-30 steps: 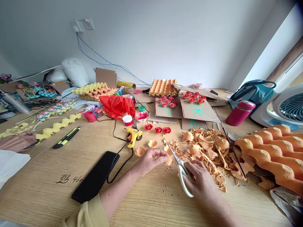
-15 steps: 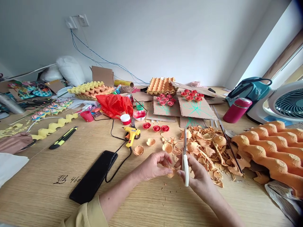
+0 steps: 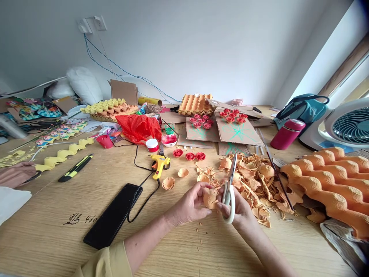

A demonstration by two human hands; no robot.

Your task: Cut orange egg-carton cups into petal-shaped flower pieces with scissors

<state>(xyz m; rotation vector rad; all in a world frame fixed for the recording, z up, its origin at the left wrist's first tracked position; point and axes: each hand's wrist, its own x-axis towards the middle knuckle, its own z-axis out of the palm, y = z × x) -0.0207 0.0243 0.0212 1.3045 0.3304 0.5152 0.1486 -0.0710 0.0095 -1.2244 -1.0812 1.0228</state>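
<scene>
My left hand pinches an orange egg-carton cup between thumb and fingers. In my right hand is a pair of scissors with white handles, blades pointing up and away from me. The right fingertips are close beside the cup; whether they touch it I cannot tell. Beyond my hands sit a cut orange cup and a petalled cup. A heap of orange egg-carton scraps lies just past my right hand.
A yellow glue gun with its cord and a black phone lie left of my hands. Orange egg trays stand right. Red paper roses sit behind. At far left, another person's hand is by a yellow carton strip.
The cup has been raised and turned, showing more of its outside. My right hand has tilted the scissors, their blades now leaning rightward.
</scene>
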